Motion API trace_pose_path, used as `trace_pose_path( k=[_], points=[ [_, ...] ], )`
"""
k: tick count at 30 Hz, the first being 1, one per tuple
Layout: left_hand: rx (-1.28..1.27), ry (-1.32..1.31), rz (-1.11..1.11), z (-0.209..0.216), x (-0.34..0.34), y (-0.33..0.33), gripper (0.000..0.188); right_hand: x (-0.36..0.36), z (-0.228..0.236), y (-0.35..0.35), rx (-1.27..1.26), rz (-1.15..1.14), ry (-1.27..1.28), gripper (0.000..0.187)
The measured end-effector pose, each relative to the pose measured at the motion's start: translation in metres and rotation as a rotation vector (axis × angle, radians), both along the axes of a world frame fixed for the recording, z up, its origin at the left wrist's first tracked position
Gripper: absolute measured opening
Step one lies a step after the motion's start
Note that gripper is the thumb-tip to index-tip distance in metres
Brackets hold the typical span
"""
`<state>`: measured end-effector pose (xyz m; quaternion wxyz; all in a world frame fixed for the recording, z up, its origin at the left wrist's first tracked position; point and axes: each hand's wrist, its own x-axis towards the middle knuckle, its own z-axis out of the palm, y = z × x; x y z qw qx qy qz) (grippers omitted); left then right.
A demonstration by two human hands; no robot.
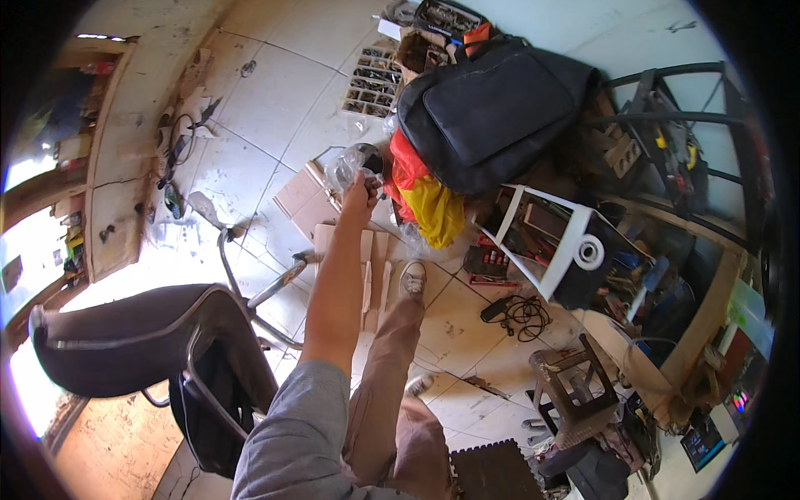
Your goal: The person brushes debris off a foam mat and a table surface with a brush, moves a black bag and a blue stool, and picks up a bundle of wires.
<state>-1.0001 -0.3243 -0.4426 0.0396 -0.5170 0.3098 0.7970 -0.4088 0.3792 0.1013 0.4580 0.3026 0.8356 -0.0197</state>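
My left arm stretches forward over the floor, and my left hand [358,200] is closed with its fingers curled. A crumpled clear plastic bag [340,171] is at my fingers and seems pinched in them. Just beyond the fingertips there is a dark round object [372,158], partly covered by the plastic; its kind is unclear. Flattened cardboard [304,200] lies under and beside the hand. To the right of the hand are a red plastic bag [407,162] and a yellow plastic bag [439,212]. My right hand is out of the picture.
A black backpack [500,104] and a compartment tray of small parts [372,81] lie ahead. On the left stands a dark padded chair [125,337]. To the right are a white-framed rack [575,242], a coiled black cable [527,317] and a brown stool [571,383].
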Motion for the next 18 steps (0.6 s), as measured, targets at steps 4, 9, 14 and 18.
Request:
trace_pose_path(
  k=[4, 9, 14, 18],
  points=[
    [-0.027, -0.014, -0.015, -0.057, -0.053, 0.001, 0.036, -0.018, 0.018, -0.006, 0.011, 0.092, -0.029, 0.032],
    [-0.246, -0.181, -0.076, -0.112, -0.037, -0.04, 0.039, -0.091, 0.015, -0.034, 0.095, -0.125, -0.152, 0.029],
    [-0.138, -0.165, 0.007, -0.102, -0.022, -0.05, 0.043, -0.087, -0.002, -0.012, -0.13, -0.846, 0.213, 0.025],
    [-0.06, -0.006, 0.026, -0.05, -0.003, 0.015, 0.044, -0.082, -0.019, 0.002, -0.182, -0.496, 0.21, 0.027]
  ],
)
